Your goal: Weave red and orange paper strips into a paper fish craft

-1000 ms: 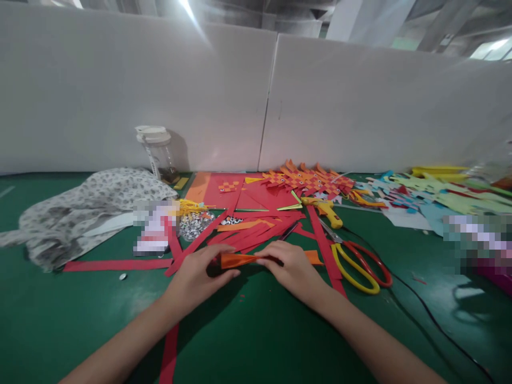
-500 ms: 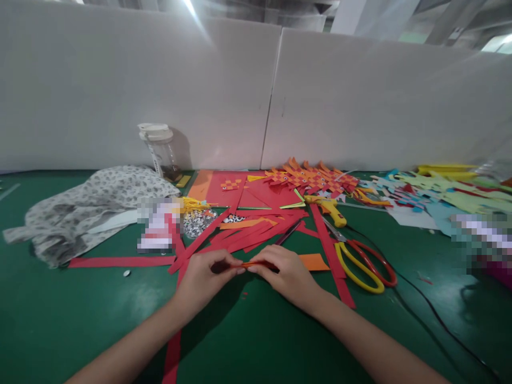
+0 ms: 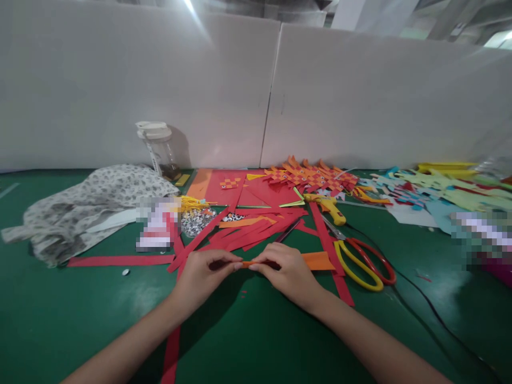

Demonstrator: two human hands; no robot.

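Note:
Between my two hands, over the green table (image 3: 256, 341), a strip of orange paper (image 3: 247, 264) is pinched at fingertip height. My left hand (image 3: 202, 277) closes thumb and forefinger on its left part. Close beside it, my right hand (image 3: 286, 269) pinches the strip the same way, and an orange length (image 3: 318, 261) shows past that hand on the right. Whether both orange parts are one piece I cannot tell. Just beyond the fingers lies a pile of red paper strips (image 3: 256, 234), with one long red strip (image 3: 172, 352) running under my left forearm.
Scissors (image 3: 360, 264) and a yellow glue gun (image 3: 330, 207) with a black cord lie on the right. Woven orange-and-red paper fish (image 3: 310, 176) are heaped at the back. Googly eyes (image 3: 197, 221), a patterned cloth (image 3: 100, 202) and a lidded bottle (image 3: 158, 149) sit left.
Both hands keep their pinch on the orange paper, with slightly more of it showing between the fingertips. Right of my right hand, the orange length reaches a little farther right.

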